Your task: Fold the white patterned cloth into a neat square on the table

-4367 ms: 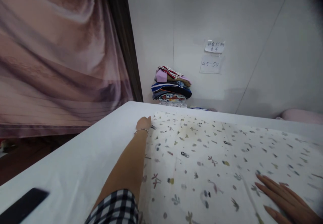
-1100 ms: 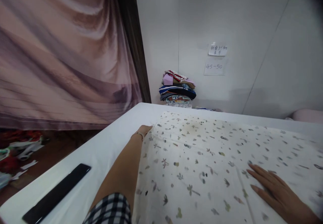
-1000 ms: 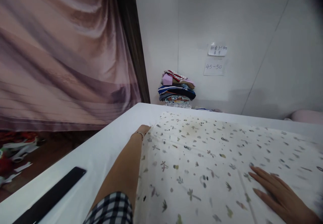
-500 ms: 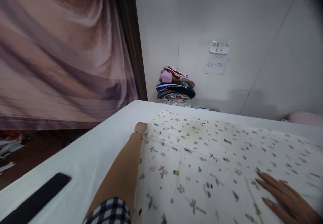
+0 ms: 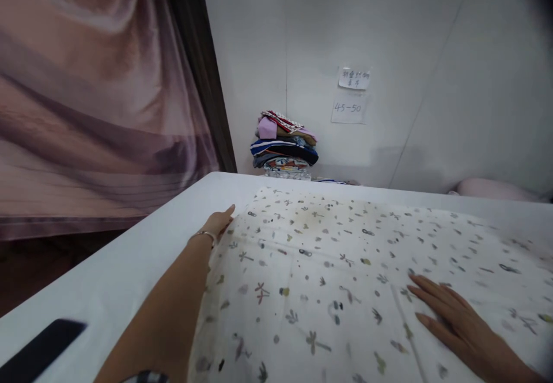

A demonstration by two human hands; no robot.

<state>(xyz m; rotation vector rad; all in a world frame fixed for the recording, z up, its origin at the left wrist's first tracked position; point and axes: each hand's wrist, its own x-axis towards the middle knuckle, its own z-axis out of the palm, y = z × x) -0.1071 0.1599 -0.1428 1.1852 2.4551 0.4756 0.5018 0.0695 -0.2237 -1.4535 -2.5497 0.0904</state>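
A white cloth (image 5: 328, 256) printed with small flowers and leaves lies spread on the white table (image 5: 142, 245). My left hand (image 5: 219, 222), with a thin bracelet at the wrist, reaches far forward and rests flat at the cloth's left edge near its far corner, fingers stretched out. My right hand (image 5: 449, 318) lies flat on the cloth at the near right, fingers spread, pressing it down. Neither hand holds anything.
A stack of folded clothes (image 5: 283, 151) stands against the white wall behind the table, under two paper notes (image 5: 349, 103). A pink-brown curtain (image 5: 95, 95) hangs at the left. A flat black object (image 5: 38, 351) lies at the table's near left corner. Something pale pink (image 5: 492, 188) sits at the far right.
My left hand has slid back a little along the cloth's left edge and now lies flatter, fingers pointing forward. My right hand stays flat on the cloth. The view has shifted slightly.
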